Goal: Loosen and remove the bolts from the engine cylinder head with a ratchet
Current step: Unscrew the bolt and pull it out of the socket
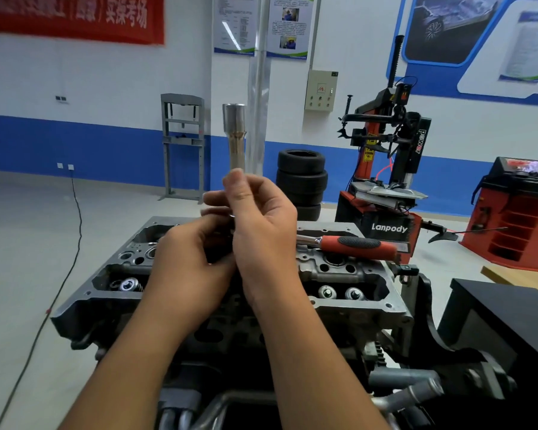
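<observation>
The grey engine cylinder head (348,274) lies in front of me with valve springs showing in its wells. My right hand (261,225) pinches the shaft of a long silver socket extension (235,135), which stands upright with the socket end on top. My left hand (187,259) is curled around the ratchet head at the shaft's lower end, mostly hidden by both hands. The ratchet's red and black handle (357,245) sticks out to the right over the cylinder head.
A tyre changer (389,169) and a stack of tyres (302,181) stand behind the engine. A red cabinet (516,218) is at far right, a black box (503,318) at near right. A grey press frame (182,144) stands by the wall. A cable (75,231) runs on the floor.
</observation>
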A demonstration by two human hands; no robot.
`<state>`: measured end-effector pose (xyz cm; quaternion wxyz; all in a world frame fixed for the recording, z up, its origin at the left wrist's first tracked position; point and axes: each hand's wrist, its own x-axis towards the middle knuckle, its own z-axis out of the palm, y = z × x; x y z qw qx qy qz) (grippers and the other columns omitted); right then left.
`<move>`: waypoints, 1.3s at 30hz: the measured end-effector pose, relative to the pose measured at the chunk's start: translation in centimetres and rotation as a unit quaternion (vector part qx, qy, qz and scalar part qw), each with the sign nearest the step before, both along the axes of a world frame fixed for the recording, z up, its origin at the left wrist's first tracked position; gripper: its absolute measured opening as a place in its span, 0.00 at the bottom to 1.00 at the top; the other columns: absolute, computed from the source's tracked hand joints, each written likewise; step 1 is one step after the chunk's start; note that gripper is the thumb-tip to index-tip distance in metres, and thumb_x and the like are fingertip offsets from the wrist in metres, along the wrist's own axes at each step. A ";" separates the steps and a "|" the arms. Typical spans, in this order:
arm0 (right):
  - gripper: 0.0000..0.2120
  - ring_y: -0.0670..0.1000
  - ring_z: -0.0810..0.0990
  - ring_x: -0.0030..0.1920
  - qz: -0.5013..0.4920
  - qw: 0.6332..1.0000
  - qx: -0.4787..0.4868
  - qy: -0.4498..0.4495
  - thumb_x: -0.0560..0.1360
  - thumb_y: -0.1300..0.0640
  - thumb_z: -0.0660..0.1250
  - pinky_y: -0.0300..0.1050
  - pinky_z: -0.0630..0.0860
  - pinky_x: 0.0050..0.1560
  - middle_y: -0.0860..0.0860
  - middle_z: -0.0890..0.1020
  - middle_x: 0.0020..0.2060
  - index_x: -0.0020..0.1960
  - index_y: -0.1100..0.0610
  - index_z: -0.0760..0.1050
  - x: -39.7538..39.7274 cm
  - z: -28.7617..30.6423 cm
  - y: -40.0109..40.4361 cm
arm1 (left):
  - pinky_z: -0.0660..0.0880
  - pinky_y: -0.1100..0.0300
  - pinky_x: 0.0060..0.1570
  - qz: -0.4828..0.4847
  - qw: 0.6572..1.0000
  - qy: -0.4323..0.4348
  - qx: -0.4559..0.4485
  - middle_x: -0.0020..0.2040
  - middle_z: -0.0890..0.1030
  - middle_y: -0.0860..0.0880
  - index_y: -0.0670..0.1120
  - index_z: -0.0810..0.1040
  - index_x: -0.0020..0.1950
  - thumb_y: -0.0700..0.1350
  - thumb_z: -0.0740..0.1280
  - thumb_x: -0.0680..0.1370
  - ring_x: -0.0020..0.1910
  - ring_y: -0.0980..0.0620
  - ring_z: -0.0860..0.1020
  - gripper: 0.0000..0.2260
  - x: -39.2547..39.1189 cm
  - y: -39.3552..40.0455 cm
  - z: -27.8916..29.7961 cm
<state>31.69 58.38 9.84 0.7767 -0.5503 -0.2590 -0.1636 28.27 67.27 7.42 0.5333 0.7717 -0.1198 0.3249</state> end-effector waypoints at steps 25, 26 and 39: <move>0.11 0.49 0.84 0.45 -0.070 0.997 -0.024 0.001 0.81 0.49 0.69 0.53 0.84 0.52 0.50 0.86 0.42 0.48 0.56 0.82 0.2 -0.9 -0.3 | 0.79 0.71 0.42 -0.001 1.000 -0.010 -0.018 0.45 0.87 0.62 0.57 0.83 0.53 0.33 0.74 0.75 0.46 0.64 0.85 0.18 0.1 -0.1 0.0; 0.11 0.48 0.84 0.45 -0.059 0.998 -0.016 0.010 0.81 0.49 0.70 0.53 0.84 0.51 0.50 0.86 0.42 0.48 0.57 0.82 0.3 -0.9 -0.3 | 0.78 0.72 0.41 0.018 0.999 -0.015 -0.023 0.44 0.86 0.63 0.56 0.83 0.51 0.34 0.75 0.74 0.44 0.64 0.85 0.17 0.2 -0.3 -0.1; 0.10 0.49 0.85 0.45 -0.009 1.000 0.003 0.018 0.80 0.49 0.70 0.46 0.83 0.49 0.54 0.87 0.44 0.46 0.55 0.83 0.2 -0.9 -0.2 | 0.83 0.63 0.47 0.005 0.999 0.005 -0.036 0.46 0.87 0.59 0.53 0.83 0.54 0.33 0.75 0.74 0.46 0.61 0.85 0.17 0.0 0.0 -0.1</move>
